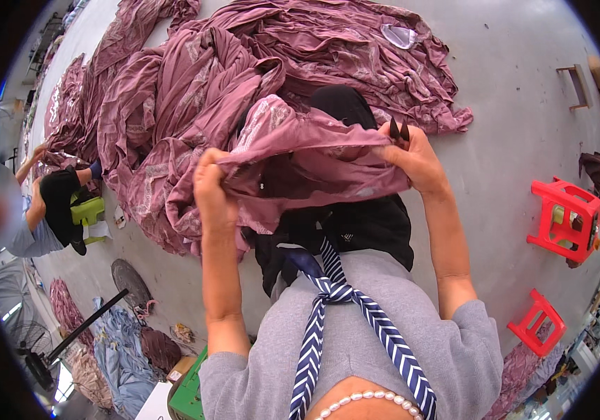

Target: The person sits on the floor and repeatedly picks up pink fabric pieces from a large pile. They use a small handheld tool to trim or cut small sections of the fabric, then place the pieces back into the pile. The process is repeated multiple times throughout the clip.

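Observation:
A mauve fabric piece (300, 143) with pale patterned trim is stretched between my two hands above my lap. My left hand (212, 192) is closed on its left end. My right hand (415, 161) pinches the right end, and the dark pointed tips of what look like thread snips (398, 131) stick up from that hand. The cloth hangs in an open loop, its lower edge sagging between the hands. A large heap of the same mauve fabric (195, 91) spreads over the floor in front of me and up to my knees.
A red plastic stool (566, 220) stands on the right, another red stool (538, 323) nearer. A seated person (33, 210) is at the left edge. A floor fan (37, 350), blue cloth (121, 350) and a green crate (189, 388) lie lower left.

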Action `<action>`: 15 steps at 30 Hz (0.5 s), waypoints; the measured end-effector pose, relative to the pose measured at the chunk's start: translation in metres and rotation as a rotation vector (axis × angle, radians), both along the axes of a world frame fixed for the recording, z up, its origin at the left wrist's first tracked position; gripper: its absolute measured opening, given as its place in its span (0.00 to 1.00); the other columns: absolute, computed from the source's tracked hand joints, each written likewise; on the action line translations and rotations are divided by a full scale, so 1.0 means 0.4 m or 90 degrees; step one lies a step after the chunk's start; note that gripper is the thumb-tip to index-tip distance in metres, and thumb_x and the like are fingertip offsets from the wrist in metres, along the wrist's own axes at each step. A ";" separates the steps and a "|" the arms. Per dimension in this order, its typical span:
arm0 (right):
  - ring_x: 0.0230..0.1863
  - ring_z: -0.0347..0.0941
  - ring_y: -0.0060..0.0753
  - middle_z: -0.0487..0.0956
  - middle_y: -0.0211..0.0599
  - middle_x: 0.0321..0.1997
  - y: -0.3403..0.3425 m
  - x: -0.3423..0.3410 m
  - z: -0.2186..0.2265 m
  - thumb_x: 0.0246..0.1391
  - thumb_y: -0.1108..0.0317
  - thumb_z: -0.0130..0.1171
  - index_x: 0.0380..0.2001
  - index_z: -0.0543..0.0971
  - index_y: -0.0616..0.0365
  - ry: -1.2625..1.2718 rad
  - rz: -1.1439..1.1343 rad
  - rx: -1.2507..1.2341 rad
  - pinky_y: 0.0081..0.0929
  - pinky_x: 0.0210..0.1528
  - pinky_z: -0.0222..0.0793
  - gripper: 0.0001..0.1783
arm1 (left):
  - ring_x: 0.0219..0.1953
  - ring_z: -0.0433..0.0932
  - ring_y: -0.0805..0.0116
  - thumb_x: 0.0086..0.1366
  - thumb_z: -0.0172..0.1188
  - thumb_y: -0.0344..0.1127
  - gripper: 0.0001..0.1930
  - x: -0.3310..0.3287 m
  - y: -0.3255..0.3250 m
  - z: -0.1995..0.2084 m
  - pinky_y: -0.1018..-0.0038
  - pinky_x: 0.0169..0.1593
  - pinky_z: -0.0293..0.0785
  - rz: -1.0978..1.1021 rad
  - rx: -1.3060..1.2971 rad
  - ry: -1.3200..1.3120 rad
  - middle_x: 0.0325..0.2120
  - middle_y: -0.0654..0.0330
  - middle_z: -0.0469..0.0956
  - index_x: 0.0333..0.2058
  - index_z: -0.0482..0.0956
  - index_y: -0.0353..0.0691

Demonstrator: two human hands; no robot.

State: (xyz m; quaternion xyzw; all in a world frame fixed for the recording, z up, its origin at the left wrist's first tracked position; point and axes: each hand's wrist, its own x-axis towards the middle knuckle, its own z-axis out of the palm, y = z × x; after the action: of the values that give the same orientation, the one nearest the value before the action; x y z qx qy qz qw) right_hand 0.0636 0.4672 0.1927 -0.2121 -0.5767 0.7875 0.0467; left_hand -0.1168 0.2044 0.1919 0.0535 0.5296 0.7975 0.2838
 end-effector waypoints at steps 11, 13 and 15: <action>0.33 0.62 0.10 0.72 0.18 0.32 -0.019 -0.145 -0.069 0.54 0.57 0.64 0.38 0.78 0.58 -0.024 0.007 -0.055 0.13 0.35 0.59 0.16 | 0.32 0.76 0.67 0.53 0.69 0.33 0.11 0.141 0.152 0.047 0.74 0.35 0.72 -0.116 -0.338 0.549 0.30 0.58 0.78 0.33 0.79 0.37; 0.32 0.61 0.09 0.72 0.17 0.31 -0.022 -0.165 -0.070 0.53 0.56 0.64 0.37 0.79 0.58 -0.008 0.014 -0.058 0.13 0.34 0.58 0.17 | 0.35 0.77 0.65 0.48 0.72 0.35 0.18 0.167 0.183 -0.003 0.75 0.39 0.72 -0.170 -0.416 0.617 0.32 0.56 0.78 0.37 0.78 0.34; 0.30 0.60 0.09 0.71 0.16 0.30 -0.025 -0.175 -0.062 0.52 0.54 0.65 0.35 0.79 0.56 -0.016 0.014 -0.072 0.14 0.32 0.57 0.16 | 0.35 0.77 0.70 0.50 0.71 0.34 0.18 0.182 0.198 -0.040 0.76 0.39 0.72 -0.181 -0.420 0.597 0.32 0.58 0.79 0.38 0.78 0.34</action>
State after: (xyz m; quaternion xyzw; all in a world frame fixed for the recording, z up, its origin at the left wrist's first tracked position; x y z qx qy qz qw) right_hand -0.0065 0.4571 0.1680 -0.2180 -0.5343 0.8165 0.0185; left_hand -0.0439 0.2835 0.1761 0.3799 0.8062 0.4359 0.1254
